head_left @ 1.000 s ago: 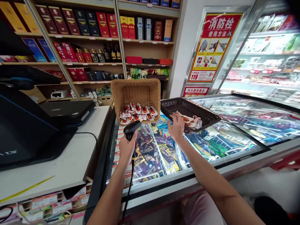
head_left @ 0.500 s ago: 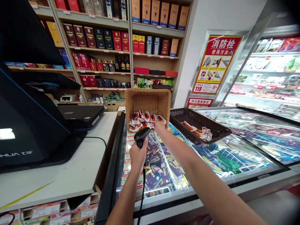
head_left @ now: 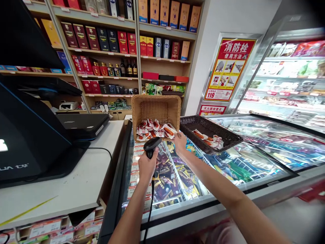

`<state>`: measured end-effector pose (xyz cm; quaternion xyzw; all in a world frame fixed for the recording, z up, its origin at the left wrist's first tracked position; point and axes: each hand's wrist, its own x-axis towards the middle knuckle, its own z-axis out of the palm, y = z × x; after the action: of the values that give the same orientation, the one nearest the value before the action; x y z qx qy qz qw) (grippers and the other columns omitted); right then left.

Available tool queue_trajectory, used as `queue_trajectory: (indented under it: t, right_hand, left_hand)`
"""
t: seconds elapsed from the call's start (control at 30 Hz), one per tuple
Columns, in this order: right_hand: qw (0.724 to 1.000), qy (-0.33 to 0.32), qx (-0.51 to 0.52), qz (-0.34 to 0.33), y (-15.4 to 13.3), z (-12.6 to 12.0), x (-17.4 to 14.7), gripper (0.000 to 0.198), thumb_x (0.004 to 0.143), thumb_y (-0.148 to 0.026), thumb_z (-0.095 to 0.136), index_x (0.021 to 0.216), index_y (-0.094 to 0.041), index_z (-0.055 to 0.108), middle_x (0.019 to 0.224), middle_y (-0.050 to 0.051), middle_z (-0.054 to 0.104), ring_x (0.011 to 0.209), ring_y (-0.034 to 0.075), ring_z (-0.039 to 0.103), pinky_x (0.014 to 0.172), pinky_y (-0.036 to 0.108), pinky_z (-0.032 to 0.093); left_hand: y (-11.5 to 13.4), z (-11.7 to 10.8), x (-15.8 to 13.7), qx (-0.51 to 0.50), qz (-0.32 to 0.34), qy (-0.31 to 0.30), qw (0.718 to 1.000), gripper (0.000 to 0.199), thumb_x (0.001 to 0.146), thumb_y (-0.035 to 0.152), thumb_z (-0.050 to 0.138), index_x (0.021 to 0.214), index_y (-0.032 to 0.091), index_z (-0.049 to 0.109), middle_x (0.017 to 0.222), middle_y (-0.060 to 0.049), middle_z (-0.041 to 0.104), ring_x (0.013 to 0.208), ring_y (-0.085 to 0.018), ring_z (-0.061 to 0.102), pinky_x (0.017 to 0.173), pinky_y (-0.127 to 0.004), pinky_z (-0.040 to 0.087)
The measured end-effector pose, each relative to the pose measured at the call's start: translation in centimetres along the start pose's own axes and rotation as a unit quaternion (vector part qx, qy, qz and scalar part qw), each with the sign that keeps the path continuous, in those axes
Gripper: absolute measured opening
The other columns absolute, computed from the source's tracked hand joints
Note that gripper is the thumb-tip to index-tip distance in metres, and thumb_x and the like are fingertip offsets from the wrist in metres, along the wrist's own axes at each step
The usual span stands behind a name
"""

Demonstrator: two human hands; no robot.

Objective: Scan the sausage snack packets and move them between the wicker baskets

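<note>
Sausage (head_left: 169, 130), mid-frame | right hand (head_left: 180, 140) pinches one end, likely keeping front uncovered | left hand (head_left: 147, 166) curls round scanner (head_left: 151, 143)

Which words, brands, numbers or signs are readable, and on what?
"消防栓": fire-hydrant poster, title
"使用方法": poster, second line
"119": poster, lower left
"灭火器放置点": lower sign
"郎": red shelf boxes
Too small, blurred or cut off: other boxes, sausage wrappers, price tags, checkout machine.

Bare forearms (head_left: 215, 179), bare wrists (head_left: 143, 183), pinkish clothing (head_left: 225, 234)
</note>
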<state>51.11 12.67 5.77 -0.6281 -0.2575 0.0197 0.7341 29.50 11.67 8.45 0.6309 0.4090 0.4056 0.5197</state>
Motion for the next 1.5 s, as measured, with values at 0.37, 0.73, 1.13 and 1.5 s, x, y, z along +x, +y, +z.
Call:
queue_trajectory:
  t: [0.37, 0.73, 1.13, 1.5]
  right_hand:
    - [0.993, 0.033, -0.073, -0.083, -0.7, -9.7, -4.0, 0.045, 0.091, -0.066, 0.052, 0.089, -0.021, 0.059, 0.071, 0.003, 0.067, 0.065, 0.018, 0.063, 0.062, 0.028, 0.047]
    - [0.973, 0.045, -0.136, -0.179, -0.7, -9.9, -3.7, 0.040, 0.102, -0.053, 0.043, 0.095, -0.020, 0.064, 0.077, 0.005, 0.071, 0.066, 0.017, 0.065, 0.063, 0.028, 0.047]
    - [0.947, 0.069, -0.194, -0.247, 0.1, -10.2, -3.2, 0.041, 0.106, -0.048, 0.038, 0.099, -0.020, 0.067, 0.082, 0.007, 0.073, 0.071, 0.019, 0.068, 0.068, 0.029, 0.051]
    - [0.951, 0.056, -0.220, -0.210, -0.6, -10.5, -3.1, 0.049, 0.105, -0.051, 0.033, 0.102, -0.021, 0.071, 0.100, 0.012, 0.077, 0.088, 0.022, 0.072, 0.082, 0.033, 0.054]
  left_hand:
    - [0.2, 0.8, -0.6, 0.090, 0.042, -0.056, 0.993, 0.053, 0.076, 0.074, 0.067, 0.079, 0.021, 0.060, 0.053, -0.002, 0.064, 0.043, -0.021, 0.062, 0.045, -0.029, 0.047]
    - [1.0, 1.1, -1.1, 0.080, 0.028, -0.086, 0.993, 0.056, 0.074, 0.075, 0.070, 0.073, 0.021, 0.055, 0.051, -0.001, 0.062, 0.040, -0.018, 0.057, 0.041, -0.027, 0.041]
    - [0.9, 1.3, -1.3, 0.060, 0.019, -0.090, 0.994, 0.056, 0.073, 0.073, 0.072, 0.075, 0.020, 0.057, 0.052, -0.001, 0.062, 0.041, -0.018, 0.057, 0.042, -0.027, 0.042]
    - [0.9, 1.6, -1.7, 0.013, -0.018, -0.131, 0.991, 0.057, 0.071, 0.074, 0.074, 0.076, 0.021, 0.053, 0.050, 0.001, 0.059, 0.039, -0.017, 0.055, 0.040, -0.028, 0.044]
